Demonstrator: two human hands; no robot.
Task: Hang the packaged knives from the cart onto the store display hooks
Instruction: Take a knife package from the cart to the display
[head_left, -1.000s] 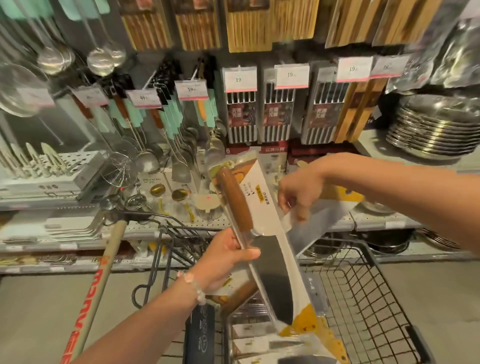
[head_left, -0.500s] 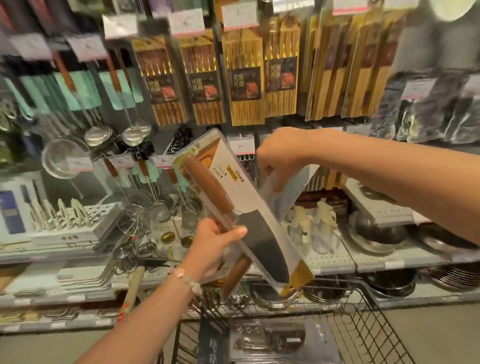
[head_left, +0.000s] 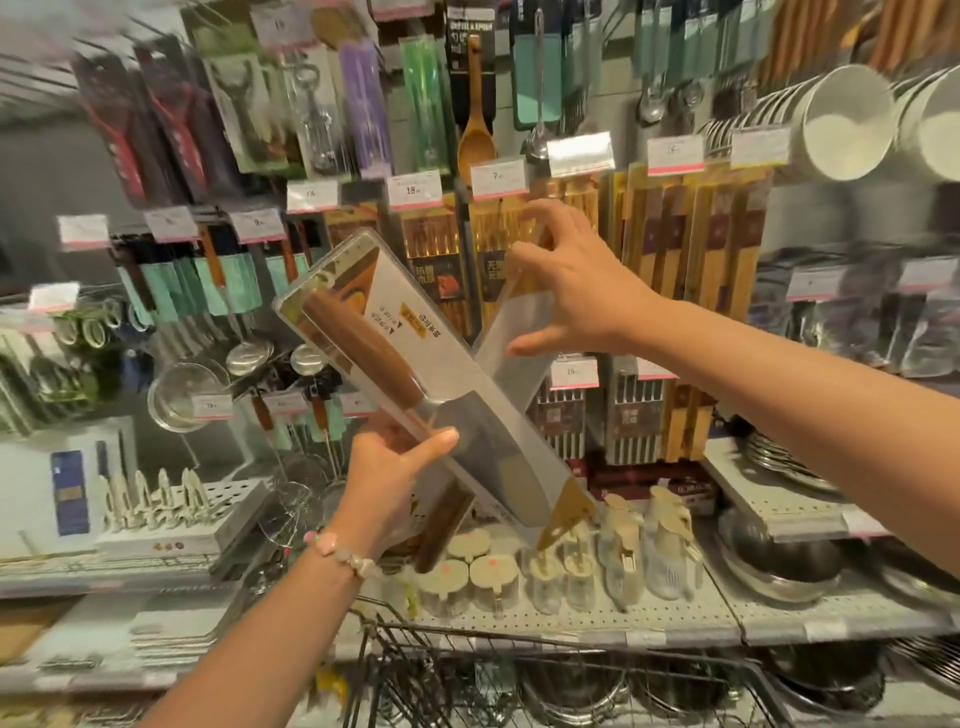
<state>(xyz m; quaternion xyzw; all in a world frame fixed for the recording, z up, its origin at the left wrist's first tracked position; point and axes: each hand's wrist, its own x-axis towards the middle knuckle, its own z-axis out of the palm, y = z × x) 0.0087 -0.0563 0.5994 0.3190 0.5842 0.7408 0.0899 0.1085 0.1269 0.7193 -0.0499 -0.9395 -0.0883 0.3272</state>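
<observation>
At centre frame the left hand, wrist bent up from the lower left, grips a packaged knife across its middle, thumb laid over the blade, the pack tilted with its wooden handle toward the upper left. The right hand, reaching in from the right edge, pinches the upper end of a second packaged knife crossing behind the first. The wire cart shows at bottom centre.
</observation>
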